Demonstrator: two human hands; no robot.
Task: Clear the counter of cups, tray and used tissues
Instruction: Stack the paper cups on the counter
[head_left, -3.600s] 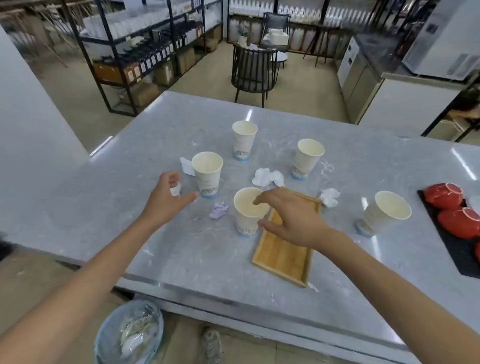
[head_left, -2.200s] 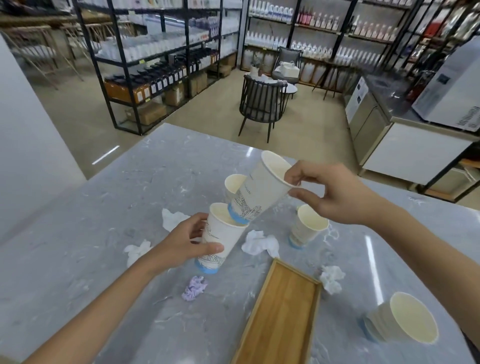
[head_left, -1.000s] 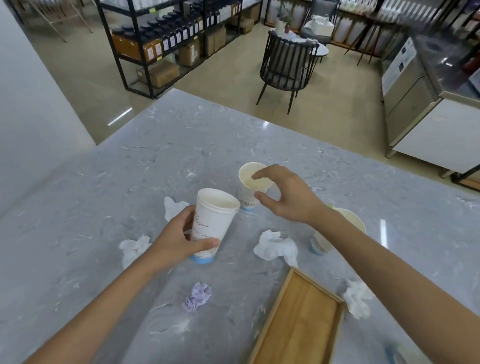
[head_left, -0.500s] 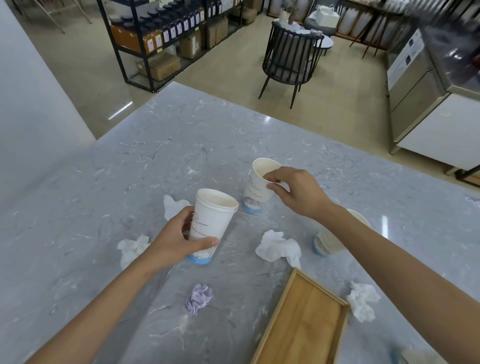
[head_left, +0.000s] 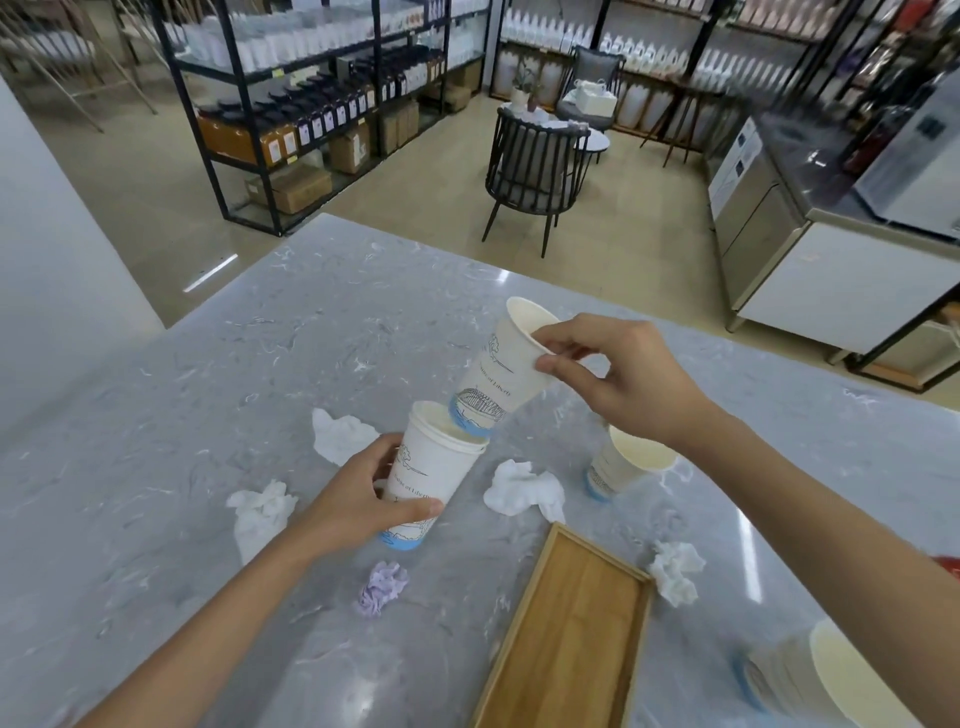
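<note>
From the head camera, the left hand (head_left: 358, 501) wraps around a stacked paper cup (head_left: 434, 470), held a little tilted above the grey marble surface (head_left: 218, 364). The right hand (head_left: 618, 382) pinches the rim of a second cup (head_left: 501, 371), tilted with its blue base at the mouth of the stacked cup. A third cup (head_left: 623, 465) stands behind the right wrist, and a fourth cup (head_left: 810, 675) sits at the lower right edge. White crumpled tissues (head_left: 524, 491) and a purple tissue (head_left: 383, 587) lie scattered near the wooden tray (head_left: 566, 634).
</note>
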